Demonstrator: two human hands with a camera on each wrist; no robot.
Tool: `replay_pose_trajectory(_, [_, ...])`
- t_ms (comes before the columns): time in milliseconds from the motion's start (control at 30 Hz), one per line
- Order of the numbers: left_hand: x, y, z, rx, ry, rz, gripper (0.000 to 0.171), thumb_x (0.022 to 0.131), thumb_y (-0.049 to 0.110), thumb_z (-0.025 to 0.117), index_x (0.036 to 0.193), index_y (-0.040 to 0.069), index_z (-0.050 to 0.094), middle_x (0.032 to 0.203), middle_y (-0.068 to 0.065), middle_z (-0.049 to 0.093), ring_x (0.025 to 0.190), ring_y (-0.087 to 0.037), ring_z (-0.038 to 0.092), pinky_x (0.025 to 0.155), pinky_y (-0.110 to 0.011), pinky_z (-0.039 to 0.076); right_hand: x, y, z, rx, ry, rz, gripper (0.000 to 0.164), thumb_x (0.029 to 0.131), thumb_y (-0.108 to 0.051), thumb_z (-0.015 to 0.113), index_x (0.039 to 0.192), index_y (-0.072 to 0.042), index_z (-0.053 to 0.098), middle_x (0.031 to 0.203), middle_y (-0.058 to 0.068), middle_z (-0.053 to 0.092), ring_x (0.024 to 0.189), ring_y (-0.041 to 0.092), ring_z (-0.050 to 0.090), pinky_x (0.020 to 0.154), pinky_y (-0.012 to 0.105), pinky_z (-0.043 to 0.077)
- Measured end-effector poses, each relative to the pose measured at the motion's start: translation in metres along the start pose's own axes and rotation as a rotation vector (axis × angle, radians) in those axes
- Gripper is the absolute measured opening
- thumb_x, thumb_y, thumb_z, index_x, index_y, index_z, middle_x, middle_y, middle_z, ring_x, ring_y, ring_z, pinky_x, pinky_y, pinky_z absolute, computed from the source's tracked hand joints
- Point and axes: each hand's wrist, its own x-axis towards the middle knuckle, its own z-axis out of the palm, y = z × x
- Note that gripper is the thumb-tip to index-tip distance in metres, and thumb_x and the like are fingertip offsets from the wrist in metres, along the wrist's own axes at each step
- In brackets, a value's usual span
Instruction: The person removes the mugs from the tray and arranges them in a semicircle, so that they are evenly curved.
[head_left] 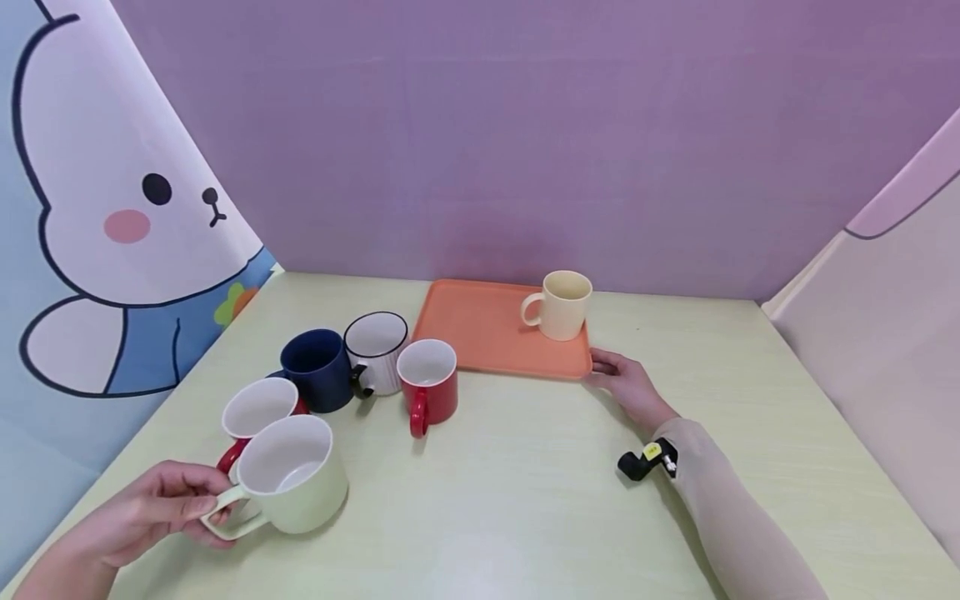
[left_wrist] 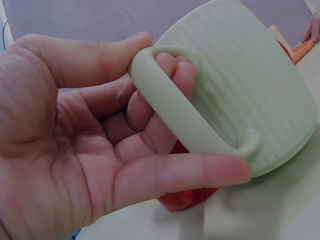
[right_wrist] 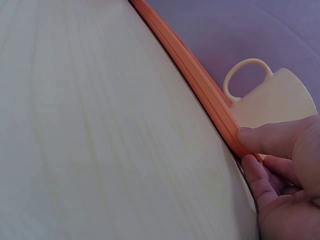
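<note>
My left hand [head_left: 161, 508] grips a pale green mug [head_left: 303, 492] by its handle [left_wrist: 175, 100], with fingers hooked through the loop and the thumb on it. The mug stands upright at the front left, its ribbed side showing in the left wrist view. At the front right corner of an orange tray [head_left: 480, 329], my right hand [head_left: 626, 385] pinches the rim; in the right wrist view a thumb [right_wrist: 275, 139] lies against the edge and fingertips sit just below it. A cream mug [head_left: 562, 312] stands on the tray's right end, handle to the left.
Behind the green mug is a red-and-white mug [head_left: 258, 408], partly hidden. Further back stand a dark blue mug [head_left: 322, 379], a white mug [head_left: 384, 362] with a black rim and handle, and another red mug [head_left: 441, 392]. A purple backdrop [head_left: 525, 150] rises behind the table.
</note>
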Motion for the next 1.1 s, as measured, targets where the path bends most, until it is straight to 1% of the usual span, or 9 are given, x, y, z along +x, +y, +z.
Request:
replay_pose_trajectory(167, [-0.005,-0.006,-0.002,-0.029,-0.016,0.002,0.05,0.099,-0.019,0.022,0.131,-0.007,0.058,0.117,-0.014,0.068,0.111,-0.024,0.064,0.092,-0.054,0.049,0.0,0.001,-0.001,0.001,-0.004,0.002,0.056,0.095,0.002,0.06,0.147,0.008,0.039,0.138,0.029,0.05,0.127,0.036,0.048,0.088,0.014,0.045])
replay_pose_trajectory(300, [-0.008,-0.008,-0.003,-0.047,-0.014,-0.01,0.051,0.099,-0.019,0.021,0.132,-0.006,0.058,0.118,-0.016,0.067,0.111,-0.025,0.064,0.094,-0.052,0.049,0.0,0.002,-0.001,-0.001,-0.002,0.001,0.056,0.095,0.002,0.06,0.147,0.008,0.039,0.138,0.029,0.05,0.126,0.035,0.049,0.087,0.014,0.045])
replay_pose_trajectory(500, [-0.013,-0.01,-0.007,-0.045,-0.016,-0.006,0.052,0.099,-0.02,0.02,0.133,-0.006,0.057,0.119,-0.016,0.067,0.112,-0.022,0.063,0.094,-0.054,0.048,0.0,0.002,0.0,-0.006,0.002,-0.003,0.056,0.095,0.003,0.061,0.146,0.008,0.04,0.137,0.029,0.051,0.124,0.033,0.05,0.087,0.013,0.046])
replay_pose_trajectory(667, [-0.016,-0.01,-0.007,-0.029,0.001,-0.007,0.051,0.099,-0.02,0.02,0.132,-0.007,0.058,0.118,-0.015,0.067,0.111,-0.022,0.063,0.094,-0.055,0.048,0.001,0.002,0.002,-0.012,0.004,-0.01,0.056,0.094,0.002,0.061,0.146,0.009,0.04,0.137,0.029,0.051,0.121,0.03,0.052,0.086,0.013,0.046])
replay_pose_trajectory(800, [-0.019,-0.008,-0.005,-0.014,0.043,-0.047,0.051,0.1,-0.018,0.023,0.132,-0.003,0.06,0.122,-0.012,0.067,0.11,-0.02,0.064,0.096,-0.05,0.05,0.001,0.002,0.002,0.001,0.006,-0.018,0.055,0.093,0.004,0.061,0.145,0.01,0.041,0.135,0.031,0.052,0.12,0.03,0.053,0.085,0.013,0.047])
replay_pose_trajectory(933, [-0.021,-0.007,-0.003,0.002,0.083,-0.103,0.051,0.102,-0.015,0.026,0.132,0.003,0.062,0.128,-0.008,0.065,0.111,-0.02,0.065,0.097,-0.043,0.051,0.001,0.001,0.001,0.008,0.006,-0.041,0.055,0.092,0.006,0.062,0.143,0.013,0.041,0.134,0.033,0.052,0.118,0.03,0.054,0.085,0.014,0.047])
replay_pose_trajectory(1100, [-0.019,-0.005,-0.001,0.004,0.097,-0.131,0.05,0.102,-0.014,0.025,0.131,0.004,0.063,0.128,-0.008,0.066,0.11,-0.02,0.065,0.097,-0.041,0.051,0.001,0.002,0.0,0.011,0.008,-0.037,0.056,0.092,0.006,0.062,0.144,0.012,0.041,0.134,0.033,0.052,0.118,0.029,0.055,0.085,0.013,0.048])
